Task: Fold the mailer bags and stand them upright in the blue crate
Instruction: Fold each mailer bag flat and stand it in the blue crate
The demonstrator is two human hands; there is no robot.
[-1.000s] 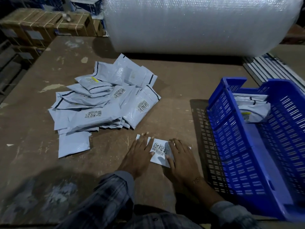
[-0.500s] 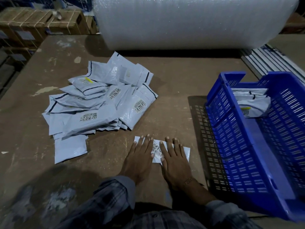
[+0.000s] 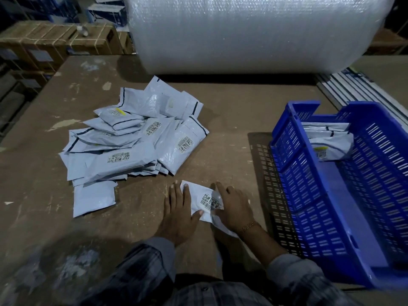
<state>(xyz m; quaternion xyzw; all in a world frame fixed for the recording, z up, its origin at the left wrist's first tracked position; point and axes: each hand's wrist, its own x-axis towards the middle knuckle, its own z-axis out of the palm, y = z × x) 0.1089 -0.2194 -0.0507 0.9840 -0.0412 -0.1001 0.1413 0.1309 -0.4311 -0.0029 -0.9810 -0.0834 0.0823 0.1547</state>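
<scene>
We see the right hand [image 3: 234, 206] has lifted from a flat press and now curls over the mailer bag [image 3: 202, 200], turning its right edge inward, while the left hand [image 3: 178, 208] lies flat, pinning the left side. The bag (pale grey, barcode label up) lies on the counter [image 3: 220, 120] at 9 o'clock from the blue crate [image 3: 309, 195]; the fold is under way.

Dim light, brightest toward the far end. Brown table [image 3: 231, 120], worn, with pale scuffs and paint marks. Large bubble-wrap roll [image 3: 249, 32] lies across its far edge. Strapped cartons [image 3: 55, 43] stacked beyond the far-left corner; dark boxes [image 3: 108, 12] behind them. White slats [image 3: 344, 85] at far right, beside the roll.
</scene>
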